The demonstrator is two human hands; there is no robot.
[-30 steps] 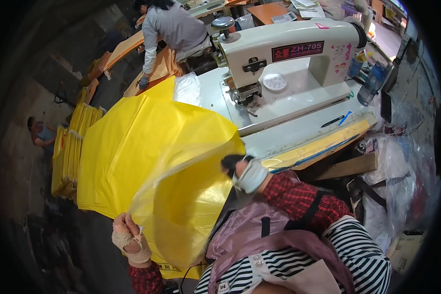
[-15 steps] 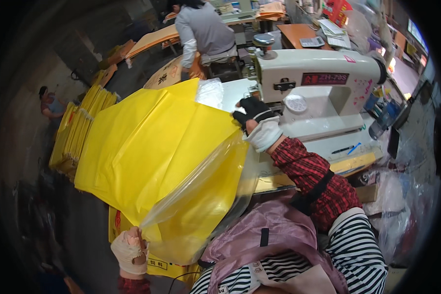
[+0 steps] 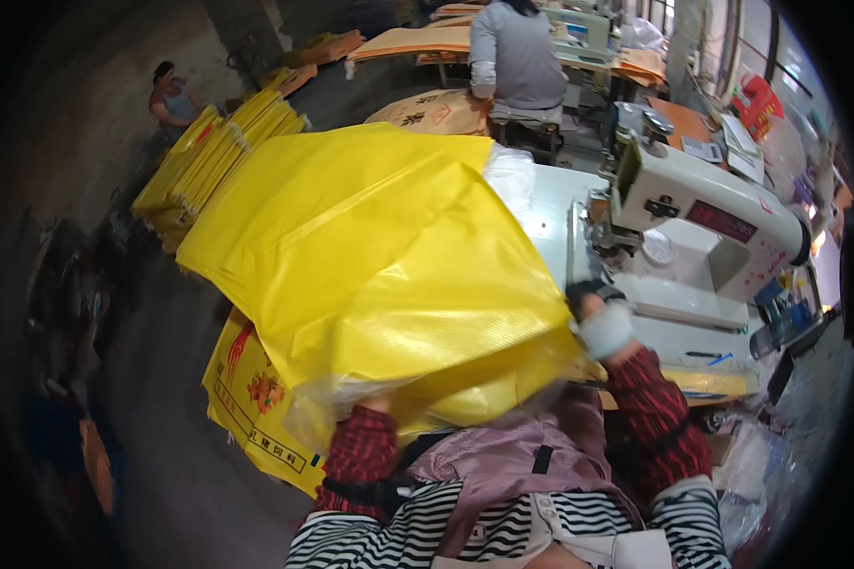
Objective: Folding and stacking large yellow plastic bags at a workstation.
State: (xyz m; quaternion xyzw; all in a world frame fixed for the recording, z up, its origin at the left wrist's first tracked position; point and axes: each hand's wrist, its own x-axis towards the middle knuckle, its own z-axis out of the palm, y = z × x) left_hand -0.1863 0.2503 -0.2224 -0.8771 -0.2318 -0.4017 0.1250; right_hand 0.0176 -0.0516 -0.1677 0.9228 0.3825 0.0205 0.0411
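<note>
Yellow woven sack [image 3: 370, 256] spread across lap and worktop [image 3: 550, 213]
Right hand [image 3: 593, 302], gloved, grips the sack's right edge just beside the white sewing machine [image 3: 702, 223]; left hand hidden under the sack's lower edge above the red plaid sleeve [image 3: 361, 450], grip cannot be told. Stacked yellow sacks [image 3: 218, 152] lie well apart at upper left

White sewing machine [image 3: 702, 223], stacked yellow sacks [image 3: 213, 152], seated grey-clad worker [image 3: 512, 57]
</note>
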